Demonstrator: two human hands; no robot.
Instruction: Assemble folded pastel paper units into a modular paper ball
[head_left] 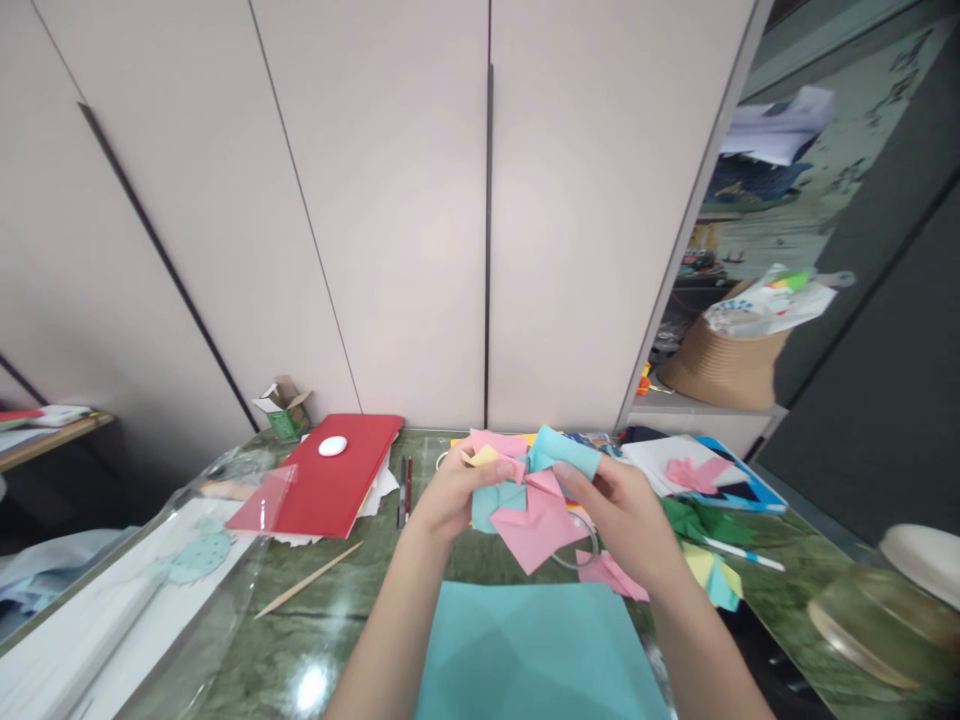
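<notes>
So both hands are on the folded paper (544,530), a pink, blue and pale yellow bundle held up over the green table (337,625), just past the far edge of the blue sheet (540,655). Left hand (448,492) has its thumb and fingers pinched on the left side, around the yellow and pink bits. Right hand (621,505) grips the other side, thumb pressed near the blue flap sticking up at the top (the fingers behind are mostly hidden, so I can't tell how they sit).

A pinkish point hangs down from the middle of the bundle. Below the right hand there's a pink scrap (613,577) on the table, and part of a grey ring (595,548) shows beside it.

Left of the hands: two pens (406,490), a pointed stick (307,581) and a red folder (341,475) with a white oval thing (332,446) lying on it. A small open box (284,412) is near the cabinet (390,220). Over on the right, some green stuff (697,520), a white marker (742,554), a yellow-and-blue paper (714,578) and a jar (889,615) near the edge.
</notes>
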